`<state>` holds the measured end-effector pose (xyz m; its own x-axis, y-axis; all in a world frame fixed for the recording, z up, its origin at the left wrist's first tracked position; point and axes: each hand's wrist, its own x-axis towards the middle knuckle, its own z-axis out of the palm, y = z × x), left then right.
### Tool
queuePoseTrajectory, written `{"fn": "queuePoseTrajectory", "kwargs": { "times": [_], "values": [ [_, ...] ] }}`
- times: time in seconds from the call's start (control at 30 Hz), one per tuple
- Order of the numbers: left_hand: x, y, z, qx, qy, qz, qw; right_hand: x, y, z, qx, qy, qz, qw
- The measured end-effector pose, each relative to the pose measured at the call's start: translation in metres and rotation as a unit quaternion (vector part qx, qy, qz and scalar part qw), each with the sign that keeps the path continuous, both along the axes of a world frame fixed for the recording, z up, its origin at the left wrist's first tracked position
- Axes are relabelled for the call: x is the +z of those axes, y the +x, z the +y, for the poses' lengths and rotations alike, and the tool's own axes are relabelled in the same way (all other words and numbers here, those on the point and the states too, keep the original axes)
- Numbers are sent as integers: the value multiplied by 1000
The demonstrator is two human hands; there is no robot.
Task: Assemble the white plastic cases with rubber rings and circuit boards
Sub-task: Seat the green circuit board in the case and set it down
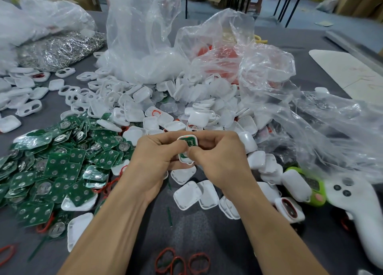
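Head view: my left hand (154,156) and right hand (219,154) both pinch one white case (187,148) above the worktop (199,229), thumbs pressing a green circuit board (189,143) into it. Loose boards (58,166) lie left, red rubber rings (180,262) near me.

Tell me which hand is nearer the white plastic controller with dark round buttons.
Right. The right hand holds the small white case left of the white plastic controller; the left hand grips it too, farther left again.
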<state>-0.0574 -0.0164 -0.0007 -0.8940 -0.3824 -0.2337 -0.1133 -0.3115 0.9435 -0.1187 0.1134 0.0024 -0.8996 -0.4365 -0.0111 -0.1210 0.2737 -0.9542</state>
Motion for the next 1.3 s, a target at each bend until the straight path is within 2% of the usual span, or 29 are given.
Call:
{"fn": "queuePoseTrajectory", "kwargs": {
  "times": [0.13, 0.2, 0.23, 0.3, 0.37, 0.43, 0.5, 0.63, 0.87, 1.0, 1.07, 1.1, 1.13, 1.17, 1.2, 1.23, 1.3],
  "values": [
    [2, 1, 0, 12, 25, 4, 1000, 5, -3, 1, 38, 7, -51, 998],
    [3, 0, 0, 31, 40, -1, 999, 8, -9, 6, 6, -16, -72, 997],
    [3, -2, -1, 46, 50, -6, 998, 12, -14, 12, -36, -9, -43, 998],
    [3, -3, -2, 71, 65, -15, 995, 19, -26, 29, -126, 92, 100, 983],
    [3, -3, -3, 83, 68, -19, 994, 28, -33, 47, -189, 233, 209, 931],
    [4, -3, -2, 88, 70, -18, 993, 31, -37, 58, -185, 342, 198, 900],
    [4, -3, -2, 87, 71, -18, 993, 31, -38, 58, -154, 408, 168, 884],
    [5, -3, -2, 82, 68, -11, 994, 30, -39, 57, -120, 436, 155, 878],
    [3, -2, -1, 84, 39, -9, 996, 29, -37, 53, -116, 433, 137, 884],
    [2, -2, -2, 84, 31, -10, 996, 25, -32, 48, -117, 448, 146, 875],
    [0, -2, -2, 76, 24, -10, 997, 24, -34, 51, -141, 413, 173, 883],
    [0, -2, -2, 72, 23, -9, 997, 24, -35, 53, -149, 365, 181, 901],
    [-1, -2, -2, 70, 24, -8, 997, 24, -38, 56, -142, 279, 163, 936],
    [-1, -2, -2, 68, 25, -7, 997, 25, -41, 58, -111, 162, 109, 974],
    [-1, -2, -2, 67, 25, -6, 997, 29, -41, 58, -51, 23, 23, 998],
    [-1, -2, -2, 66, 24, -6, 997, 32, -39, 58, 18, -106, -75, 991],
    [-1, -3, -2, 66, 23, -5, 998, 32, -36, 57, 118, -242, -195, 943]
  ]
}}
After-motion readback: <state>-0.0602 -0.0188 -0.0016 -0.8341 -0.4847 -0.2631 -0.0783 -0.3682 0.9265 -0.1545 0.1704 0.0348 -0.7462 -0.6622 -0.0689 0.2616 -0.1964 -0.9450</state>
